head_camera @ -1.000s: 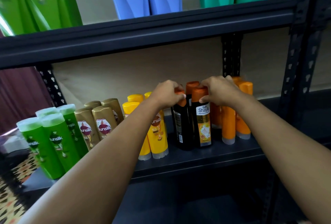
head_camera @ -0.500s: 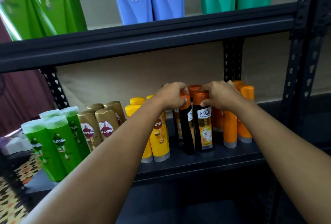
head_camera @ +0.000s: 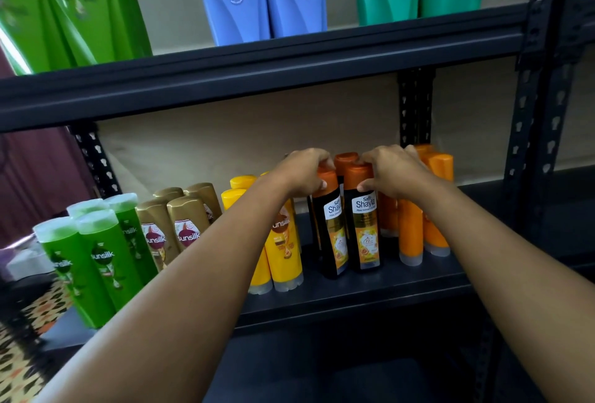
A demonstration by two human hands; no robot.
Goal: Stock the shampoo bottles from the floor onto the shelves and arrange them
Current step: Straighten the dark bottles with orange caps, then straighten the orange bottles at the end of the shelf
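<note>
Two black Shayla bottles with orange caps stand side by side on the dark shelf (head_camera: 370, 293). My left hand (head_camera: 304, 170) grips the cap of the left black bottle (head_camera: 333, 228), which leans slightly. My right hand (head_camera: 391, 169) grips the cap of the right black bottle (head_camera: 365, 228). More orange caps show behind them. Yellow bottles (head_camera: 285, 248) stand to the left, partly behind my left forearm. Orange bottles (head_camera: 410, 232) stand to the right.
Gold Sunsilk bottles (head_camera: 188, 225) and green Sunsilk bottles (head_camera: 103, 261) fill the shelf's left part. The upper shelf beam (head_camera: 257, 80) carries green, blue and teal bottles. A perforated upright (head_camera: 544, 106) bounds the right side. Patterned floor (head_camera: 19, 344) shows at lower left.
The left black bottle has turned and shifted, its label now facing more forward, beside the right one. Both hands stay on the caps. The view has tilted up a little.
</note>
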